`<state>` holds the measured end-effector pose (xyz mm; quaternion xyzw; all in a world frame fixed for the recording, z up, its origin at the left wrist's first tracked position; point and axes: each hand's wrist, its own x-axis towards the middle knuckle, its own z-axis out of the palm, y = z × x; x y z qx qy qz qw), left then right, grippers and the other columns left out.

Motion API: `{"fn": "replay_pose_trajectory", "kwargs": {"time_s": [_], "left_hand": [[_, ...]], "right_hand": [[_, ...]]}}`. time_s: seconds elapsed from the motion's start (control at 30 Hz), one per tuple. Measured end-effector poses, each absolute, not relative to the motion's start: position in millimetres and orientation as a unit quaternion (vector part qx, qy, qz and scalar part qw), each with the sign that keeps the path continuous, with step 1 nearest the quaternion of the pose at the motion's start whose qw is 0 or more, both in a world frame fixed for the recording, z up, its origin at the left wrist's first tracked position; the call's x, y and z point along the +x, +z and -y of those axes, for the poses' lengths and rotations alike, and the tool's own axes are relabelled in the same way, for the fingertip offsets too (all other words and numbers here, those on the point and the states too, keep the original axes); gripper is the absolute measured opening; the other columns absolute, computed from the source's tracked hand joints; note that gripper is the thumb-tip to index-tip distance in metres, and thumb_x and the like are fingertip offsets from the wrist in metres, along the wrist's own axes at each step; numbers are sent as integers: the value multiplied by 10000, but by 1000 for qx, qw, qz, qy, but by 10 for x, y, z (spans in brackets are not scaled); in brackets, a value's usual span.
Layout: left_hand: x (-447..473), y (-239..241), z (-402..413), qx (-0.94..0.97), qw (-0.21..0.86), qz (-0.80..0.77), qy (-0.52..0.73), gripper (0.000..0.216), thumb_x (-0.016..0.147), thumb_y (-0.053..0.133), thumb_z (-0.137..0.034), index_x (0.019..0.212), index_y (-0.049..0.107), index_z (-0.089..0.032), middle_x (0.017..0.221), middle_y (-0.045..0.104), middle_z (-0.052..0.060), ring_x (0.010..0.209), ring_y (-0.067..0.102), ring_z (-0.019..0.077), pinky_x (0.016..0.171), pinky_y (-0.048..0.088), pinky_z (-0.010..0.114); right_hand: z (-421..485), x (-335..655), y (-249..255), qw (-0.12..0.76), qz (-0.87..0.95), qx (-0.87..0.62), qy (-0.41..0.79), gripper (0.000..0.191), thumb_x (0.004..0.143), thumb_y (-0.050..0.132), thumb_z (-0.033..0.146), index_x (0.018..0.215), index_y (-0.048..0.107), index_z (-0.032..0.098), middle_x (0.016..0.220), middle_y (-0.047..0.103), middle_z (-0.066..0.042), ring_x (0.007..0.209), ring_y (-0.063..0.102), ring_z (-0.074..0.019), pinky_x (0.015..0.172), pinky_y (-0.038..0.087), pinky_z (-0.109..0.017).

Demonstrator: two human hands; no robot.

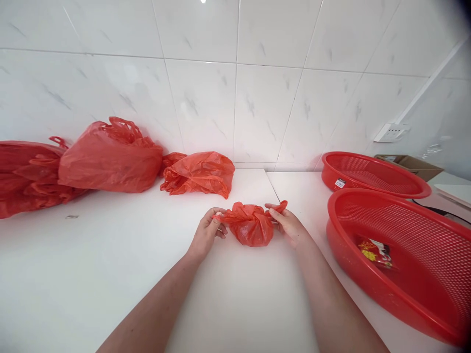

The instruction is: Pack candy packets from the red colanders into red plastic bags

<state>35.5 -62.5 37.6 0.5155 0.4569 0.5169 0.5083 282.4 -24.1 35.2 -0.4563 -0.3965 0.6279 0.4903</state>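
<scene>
On white counter (110, 255), nine to ten o'clock: filled red bags (110, 159), a crumpled one (200, 174) beside them. Centre: left hand (206, 234) pinches one handle of small red bag (252, 226); right hand (289, 226) pinches the other handle. Bag sits on counter between hands. Three o'clock: near red basket (371, 289) holding a packet (375, 251), second basket (371, 174) behind.

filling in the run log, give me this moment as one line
left hand: pinching bag handle | right hand: pinching other handle | small red bag: bunched on white counter | near basket: one packet inside
</scene>
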Motion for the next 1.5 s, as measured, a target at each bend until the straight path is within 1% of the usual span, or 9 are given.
{"fn": "replay_pose_trajectory", "kwargs": {"time_s": [0.23, 0.37, 0.53, 0.7, 0.93, 1.1, 1.23, 1.4, 1.5], "left_hand": [[380, 390, 655, 462, 607, -352, 542, 481, 917, 395, -553, 1110, 594, -160, 943, 639, 94, 754, 597, 155, 660, 501, 281], [376, 394, 638, 424, 644, -324, 548, 516, 912, 372, -591, 1137, 606, -190, 1118, 632, 110, 894, 621, 193, 748, 518, 322], [395, 411, 630, 373, 680, -291, 560, 485, 909, 401, -579, 1063, 629, -179, 959, 674, 93, 853, 643, 190, 740, 522, 315], [420, 436, 647, 362, 679, -289, 570, 430, 909, 450, -532, 988, 642, -155, 879, 674, 82, 793, 632, 165, 743, 526, 306], [411, 475, 665, 377, 655, -289, 588, 377, 899, 479, -500, 1026, 621, -174, 911, 675, 84, 850, 643, 196, 741, 521, 320], [448, 536, 713, 409, 653, -293, 567, 423, 899, 449, -498, 1035, 646, -149, 874, 668, 99, 785, 632, 197, 620, 498, 287], [464, 546, 756, 473, 606, -354, 533, 393, 900, 449, -456, 999, 677, -152, 686, 639, 46, 585, 576, 155, 532, 440, 269], [505, 598, 843, 565, 543, -369, 500, 305, 865, 544, -376, 1088, 662, -205, 1043, 685, 68, 959, 630, 233, 823, 499, 343], [576, 661, 911, 649, 462, -367, 481, 349, 808, 623, -288, 1154, 633, -245, 1153, 642, 64, 1049, 596, 245, 900, 481, 364]], "right_hand": [[247, 2814, 380, 553, 412, -374, 621, 395, 731, 696, 515, 998, 693, 225, 918, 685, -19, 566, 480, -71, 490, 381, -203], [310, 2724, 451, 563, 365, -346, 655, 395, 697, 712, 536, 999, 664, 286, 944, 703, -5, 529, 478, -82, 459, 361, -213], [327, 2661, 446, 570, 319, -348, 672, 392, 668, 751, 509, 957, 642, 269, 703, 640, 44, 467, 440, -73, 447, 351, -201], [311, 2645, 427, 577, 302, -346, 676, 355, 691, 740, 496, 931, 630, 260, 635, 536, 68, 455, 373, -65, 448, 333, -191], [500, 2534, 653, 549, 476, -358, 586, 771, 814, 223, 776, 1079, 651, 192, 686, 521, -21, 543, 429, -142, 569, 431, -288], [673, 2388, 686, 446, 605, -410, 515, 450, 851, 512, 514, 1183, 627, 233, 627, 516, 21, 550, 439, -130, 561, 413, -273], [764, 2237, 679, 387, 647, -395, 525, 525, 842, 570, 348, 1354, 461, 312, 674, 583, 39, 630, 541, -144, 605, 456, -276], [785, 2121, 659, 410, 628, -409, 520, 542, 814, 612, 335, 1336, 468, 313, 867, 682, 11, 818, 633, -175, 765, 511, -317], [758, 2122, 611, 455, 624, -414, 482, 493, 812, 628, 371, 1290, 522, 309, 964, 686, -3, 889, 638, -182, 821, 508, -323]]}}
